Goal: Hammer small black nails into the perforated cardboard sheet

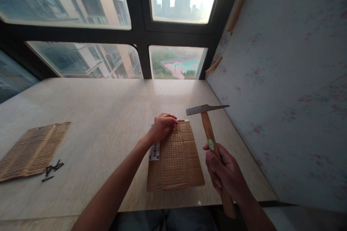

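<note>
My right hand [226, 173] is wrapped round the wooden handle of a hammer [208, 122], whose metal head is raised above the right side of the table. My left hand [162, 127] rests with pinched fingers on the far end of a brown cardboard piece [176, 158] dotted with rows of small holes. What the fingertips pinch is too small to make out. A white barcode label [154, 151] sits on the cardboard's left edge.
A second perforated cardboard piece [29, 149] lies at the table's left, with several dark nails [52, 169] beside it. The pale marble-look table [108, 115] ends at windows [81, 57] behind and a floral-papered wall [284, 97] on the right.
</note>
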Available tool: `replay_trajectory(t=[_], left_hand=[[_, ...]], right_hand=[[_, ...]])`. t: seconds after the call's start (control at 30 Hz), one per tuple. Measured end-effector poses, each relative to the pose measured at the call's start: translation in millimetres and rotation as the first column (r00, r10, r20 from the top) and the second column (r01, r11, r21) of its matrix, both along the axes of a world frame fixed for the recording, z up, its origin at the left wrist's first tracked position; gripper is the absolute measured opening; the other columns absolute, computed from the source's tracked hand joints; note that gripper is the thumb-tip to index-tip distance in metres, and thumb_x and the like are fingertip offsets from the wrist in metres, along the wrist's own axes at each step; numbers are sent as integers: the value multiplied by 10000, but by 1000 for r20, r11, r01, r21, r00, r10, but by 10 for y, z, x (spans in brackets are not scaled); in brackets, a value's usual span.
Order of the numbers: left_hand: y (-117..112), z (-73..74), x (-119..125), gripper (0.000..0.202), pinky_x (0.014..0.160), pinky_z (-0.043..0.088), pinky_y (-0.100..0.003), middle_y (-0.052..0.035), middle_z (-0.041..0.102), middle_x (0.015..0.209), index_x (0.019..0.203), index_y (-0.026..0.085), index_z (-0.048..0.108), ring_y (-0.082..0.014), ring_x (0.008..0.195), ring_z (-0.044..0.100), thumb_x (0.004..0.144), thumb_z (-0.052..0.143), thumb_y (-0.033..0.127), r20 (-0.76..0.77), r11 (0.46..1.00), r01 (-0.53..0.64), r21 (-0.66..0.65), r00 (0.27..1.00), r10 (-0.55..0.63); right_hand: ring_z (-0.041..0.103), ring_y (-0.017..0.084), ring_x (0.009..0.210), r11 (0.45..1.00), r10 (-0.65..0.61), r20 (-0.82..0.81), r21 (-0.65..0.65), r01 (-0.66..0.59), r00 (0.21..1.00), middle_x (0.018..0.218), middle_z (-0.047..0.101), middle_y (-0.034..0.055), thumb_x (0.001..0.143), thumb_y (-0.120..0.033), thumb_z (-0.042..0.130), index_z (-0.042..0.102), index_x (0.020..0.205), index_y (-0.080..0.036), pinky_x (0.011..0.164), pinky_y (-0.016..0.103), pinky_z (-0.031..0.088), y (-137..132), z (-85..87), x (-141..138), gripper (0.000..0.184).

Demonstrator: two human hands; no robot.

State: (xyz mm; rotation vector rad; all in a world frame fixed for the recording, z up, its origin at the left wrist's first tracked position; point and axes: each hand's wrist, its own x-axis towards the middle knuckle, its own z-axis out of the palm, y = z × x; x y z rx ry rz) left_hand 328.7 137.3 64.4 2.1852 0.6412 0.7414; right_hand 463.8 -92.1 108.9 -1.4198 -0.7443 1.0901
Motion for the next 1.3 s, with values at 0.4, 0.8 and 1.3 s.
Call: replay_trajectory(t=[0.4,0.8,1.3], left_hand=[[-16,-41,-8,123,973,424,-430,-60,754,1018,845,245,753,-238,1052,628,848,645,186,-11,991,18,136,1000,-17],[-52,-62,-49,142,950,488,-397,-84,747,1039,885,226,765,-221,1036,639,884,634,281,73,988,69,136,994,-80],[-62,-102,-57,172,845,543,-335,-82,747,1013,782,196,768,-182,897,674,875,660,292,144,999,45,15,988,-47]], right_hand=[[326,51,312,989,127,194,-97,-110,973,546,393,-109,926,-568,527,543,1069,-212,276,151,283,38,-1,71,383],[397,108,390,982,190,557,-124,-146,808,471,436,-68,937,-473,526,609,880,-225,357,202,268,133,149,266,268],[478,114,469,950,307,595,-242,-198,743,587,514,-45,967,-456,434,547,853,-213,431,227,366,172,93,258,291]])
